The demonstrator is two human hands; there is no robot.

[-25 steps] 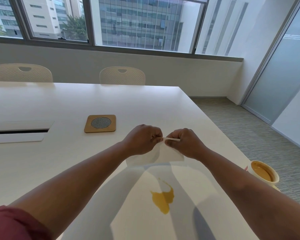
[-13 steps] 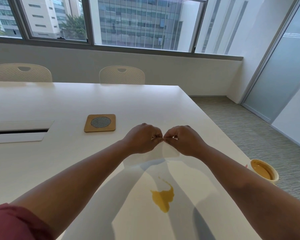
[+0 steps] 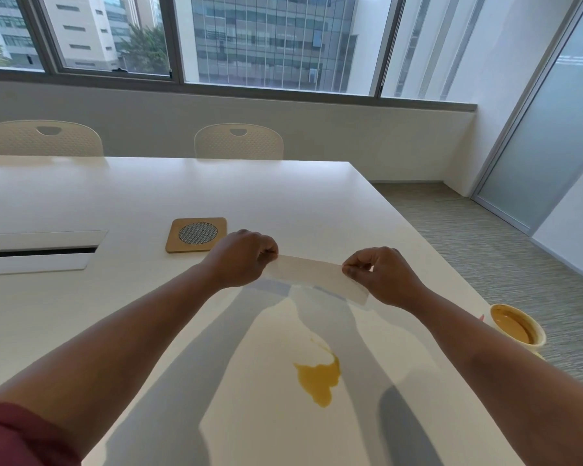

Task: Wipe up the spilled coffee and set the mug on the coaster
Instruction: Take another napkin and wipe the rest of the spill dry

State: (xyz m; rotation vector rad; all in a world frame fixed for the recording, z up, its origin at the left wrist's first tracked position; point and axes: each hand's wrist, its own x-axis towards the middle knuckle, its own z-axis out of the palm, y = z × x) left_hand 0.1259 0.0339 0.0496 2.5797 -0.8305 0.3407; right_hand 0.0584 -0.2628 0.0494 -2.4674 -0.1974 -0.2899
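Note:
A white paper tissue [image 3: 312, 274] is stretched flat in the air between my left hand [image 3: 241, 258] and my right hand [image 3: 382, 275], each pinching one end above the white table [image 3: 115, 203]. A yellow-brown coffee puddle [image 3: 318, 376] lies on the table nearer to me, below the tissue. The pale mug [image 3: 517, 327], with coffee inside, stands at the table's right edge, just right of my right forearm. The square wooden coaster [image 3: 196, 234] with a round mesh centre lies beyond my left hand.
A cable hatch [image 3: 37, 252] with a dark slot is set into the table at the left. Two cream chairs [image 3: 239, 141] stand at the far side under the windows. Carpeted floor and a frosted glass door [image 3: 546, 136] lie to the right.
My hands were together at the middle, holding the folded tissue. They have moved apart, the right one going rightward, and the tissue is now opened out into a long strip between them.

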